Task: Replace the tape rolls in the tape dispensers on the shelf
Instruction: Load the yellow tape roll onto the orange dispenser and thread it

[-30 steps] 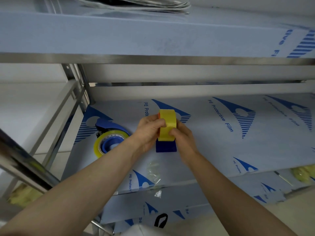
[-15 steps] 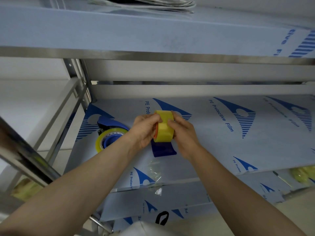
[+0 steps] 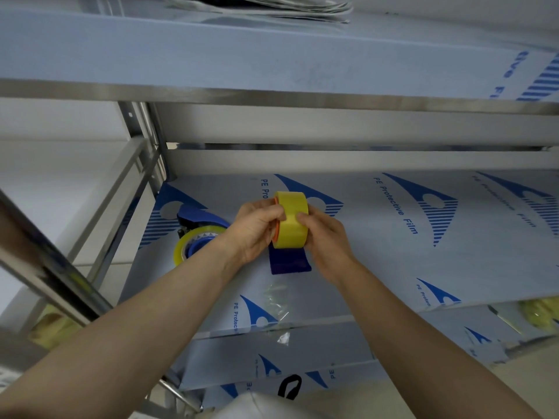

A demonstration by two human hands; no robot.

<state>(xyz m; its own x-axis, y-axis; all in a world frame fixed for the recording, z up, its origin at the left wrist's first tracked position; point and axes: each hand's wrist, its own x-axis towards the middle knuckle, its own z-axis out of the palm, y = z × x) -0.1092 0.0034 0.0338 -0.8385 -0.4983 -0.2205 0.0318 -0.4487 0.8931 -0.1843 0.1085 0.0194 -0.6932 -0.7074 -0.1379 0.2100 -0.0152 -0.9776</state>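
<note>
Left, near the steel upright: blue plastic tape dispenser (image 3: 200,218) lying on the film-covered metal shelf (image 3: 393,267), a pale yellow clear tape roll (image 3: 193,241) already on its hub. Looks loaded, so that one is judged done.

Centre: left hand (image 3: 257,229) grasps the solid yellow tape roll with orange core (image 3: 292,220), thumb across the tread, fingers curled behind the core side. The roll is held on edge just above the shelf, directly over a second dark blue dispenser body (image 3: 290,264), whose near end shows below the hands. Cannot tell if the roll touches its hub.

Right hand (image 3: 326,235) also grips the roll, thumb on the tread, fingers wrapped round the right side.

Change from a second ago: the roll has barely shifted, but the right hand has come up from low on the roll to its side, and the orange core edge now shows at left. Reads as re-gripping to seat the roll, or to find the tape end; the swap is mid-way.

Nearer on the shelf: crumpled clear plastic scrap (image 3: 276,300).
</note>
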